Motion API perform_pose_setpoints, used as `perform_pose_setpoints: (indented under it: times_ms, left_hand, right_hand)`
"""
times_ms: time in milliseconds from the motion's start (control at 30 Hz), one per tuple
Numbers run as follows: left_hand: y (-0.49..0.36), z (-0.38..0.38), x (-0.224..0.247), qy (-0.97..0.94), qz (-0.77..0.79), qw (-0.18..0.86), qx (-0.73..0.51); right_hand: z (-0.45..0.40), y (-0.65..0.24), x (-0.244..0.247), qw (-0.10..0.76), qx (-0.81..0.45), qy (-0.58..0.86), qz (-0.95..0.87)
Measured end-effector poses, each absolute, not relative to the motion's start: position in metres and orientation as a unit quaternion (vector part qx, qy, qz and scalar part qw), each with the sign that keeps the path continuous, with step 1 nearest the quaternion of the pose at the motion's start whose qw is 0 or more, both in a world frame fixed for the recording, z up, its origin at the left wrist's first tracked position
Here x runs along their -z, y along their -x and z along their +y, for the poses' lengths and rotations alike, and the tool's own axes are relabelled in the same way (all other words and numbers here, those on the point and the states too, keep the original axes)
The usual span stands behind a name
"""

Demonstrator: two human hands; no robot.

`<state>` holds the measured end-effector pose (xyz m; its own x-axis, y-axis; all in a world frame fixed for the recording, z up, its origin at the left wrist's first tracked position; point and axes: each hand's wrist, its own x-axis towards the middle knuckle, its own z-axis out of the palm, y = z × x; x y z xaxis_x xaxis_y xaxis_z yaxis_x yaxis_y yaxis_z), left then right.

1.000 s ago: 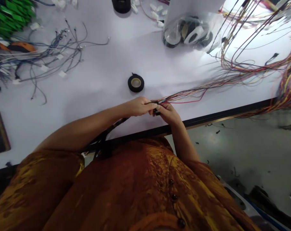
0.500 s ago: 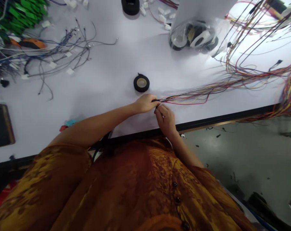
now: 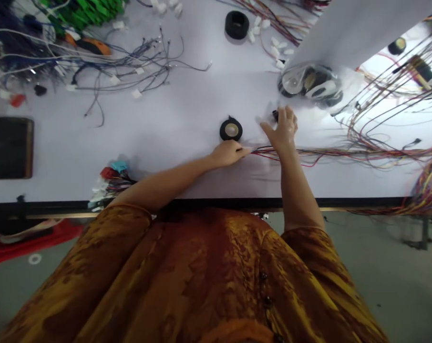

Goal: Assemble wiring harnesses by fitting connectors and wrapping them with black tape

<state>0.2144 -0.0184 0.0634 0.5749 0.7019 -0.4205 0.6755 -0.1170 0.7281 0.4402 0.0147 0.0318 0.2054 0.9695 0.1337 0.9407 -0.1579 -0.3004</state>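
My left hand (image 3: 227, 154) is closed around the end of a bundle of thin multicoloured wires (image 3: 309, 152), which runs off to the right along the table. Just above that hand, a roll of black tape (image 3: 223, 136) lies flat with a short loose tail. My right hand (image 3: 283, 129) reaches over the wires with thumb and fingers apart. Close to its fingertips is a small black piece (image 3: 275, 115); whether the fingers touch it I cannot tell.
Tape rolls in a clear plastic bag (image 3: 312, 85) sit by a pale post (image 3: 330, 38). Another black roll (image 3: 236, 25) is farther back. Grey wires (image 3: 130, 78), an orange-handled tool (image 3: 92, 46) and a phone-like dark slab (image 3: 12, 147) lie left. The table's black edge (image 3: 362, 204) runs near my body.
My right hand has left the wire end beside my left hand, moved up and right, and opened. My left hand still grips the wires. The camera view has shifted and turned.
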Motion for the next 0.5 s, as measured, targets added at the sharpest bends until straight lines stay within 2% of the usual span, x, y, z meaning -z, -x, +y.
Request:
perform_pose_setpoints:
  times_ms: [100,200,333,400,500]
  left_hand:
    - [-0.18,-0.005,-0.066,-0.624,0.452,0.636,0.038]
    - [-0.126,-0.008,-0.074,-0.6,0.433,0.668,0.075]
    - [-0.066,-0.037,-0.094,-0.685,0.423,0.593,0.014]
    - [-0.046,-0.056,-0.114,-0.696,0.486,0.522,-0.083]
    - [-0.023,-0.094,-0.157,-0.645,0.576,0.446,-0.23]
  right_hand:
    - [-0.017,-0.424,-0.048,0.184,-0.05,0.712,-0.676]
    - [-0.047,-0.39,-0.068,0.202,-0.12,0.598,-0.766]
    - [-0.077,-0.309,-0.063,0.133,-0.249,0.478,-0.832]
    - [-0.089,-0.263,-0.05,0.117,-0.302,0.46,-0.827]
    - [-0.095,-0.214,-0.038,0.127,-0.313,0.44,-0.832]
